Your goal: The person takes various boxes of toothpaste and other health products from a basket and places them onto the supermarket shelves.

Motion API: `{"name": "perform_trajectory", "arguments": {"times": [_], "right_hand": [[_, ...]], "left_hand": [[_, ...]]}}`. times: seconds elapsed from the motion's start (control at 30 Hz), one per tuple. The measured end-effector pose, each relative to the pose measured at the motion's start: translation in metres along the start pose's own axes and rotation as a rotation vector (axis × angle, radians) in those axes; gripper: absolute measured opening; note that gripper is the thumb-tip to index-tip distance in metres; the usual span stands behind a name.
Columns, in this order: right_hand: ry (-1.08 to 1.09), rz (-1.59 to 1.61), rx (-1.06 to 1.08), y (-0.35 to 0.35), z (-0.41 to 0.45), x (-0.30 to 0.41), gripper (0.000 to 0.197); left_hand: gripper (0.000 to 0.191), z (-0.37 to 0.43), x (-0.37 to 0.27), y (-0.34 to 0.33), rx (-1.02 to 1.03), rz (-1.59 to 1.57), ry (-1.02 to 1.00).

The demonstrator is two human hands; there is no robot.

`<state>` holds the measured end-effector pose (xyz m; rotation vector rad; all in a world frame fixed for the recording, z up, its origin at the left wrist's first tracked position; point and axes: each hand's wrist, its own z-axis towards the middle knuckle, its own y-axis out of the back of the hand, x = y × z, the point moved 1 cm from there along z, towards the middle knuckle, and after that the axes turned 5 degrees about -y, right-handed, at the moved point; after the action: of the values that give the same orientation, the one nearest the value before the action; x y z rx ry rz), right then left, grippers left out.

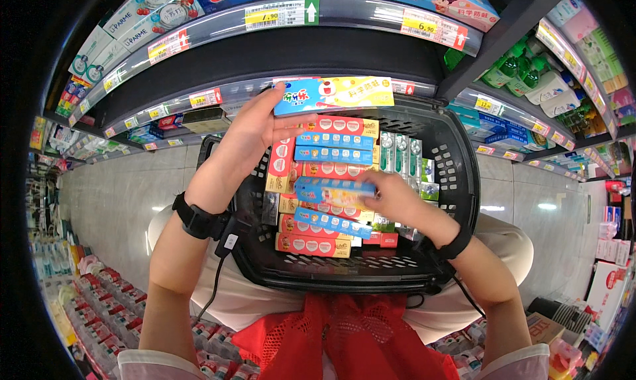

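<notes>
My left hand (263, 117) holds a blue and yellow children's toothpaste box (333, 96) by its left end, above the far rim of a black plastic basket (338, 275). A red box edge shows just behind that box. Over the middle of the basket, my right hand (392, 194) grips the right end of another blue box (333, 192), which is slightly blurred. Under my hands the basket holds several red and cream boxes (313, 244), several blue boxes (334, 155) and silver-green boxes (401, 154) at the right. The basket rests between my knees.
A curved store shelf (298, 50) with price tags runs across in front, toothpaste boxes (154, 12) above it. Pump bottles (512, 69) stand on the right shelf behind an upright post (502, 37). Packaged goods (99, 305) lie low at the left. A cable hangs from my left wrist.
</notes>
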<state>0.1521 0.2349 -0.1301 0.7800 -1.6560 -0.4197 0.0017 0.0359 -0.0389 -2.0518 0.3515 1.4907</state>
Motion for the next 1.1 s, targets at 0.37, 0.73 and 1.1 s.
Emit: {"name": "perform_trajectory", "arguments": {"times": [0.37,0.73,1.1], "right_hand": [[-0.165,1.321,-0.365,0.085,-0.005,0.013,0.03],[-0.139,1.357,-0.409,0.072,0.006,0.006,0.037],[-0.164,1.376,-0.572,0.034,0.007,0.015,0.046]], "left_hand": [[0.039,-0.003,0.018,-0.004,-0.049,-0.144,0.06],[0.038,-0.026,0.046,-0.047,0.05,-0.245,0.233],[0.06,-0.036,0.052,-0.048,0.134,0.066,0.03]]}}
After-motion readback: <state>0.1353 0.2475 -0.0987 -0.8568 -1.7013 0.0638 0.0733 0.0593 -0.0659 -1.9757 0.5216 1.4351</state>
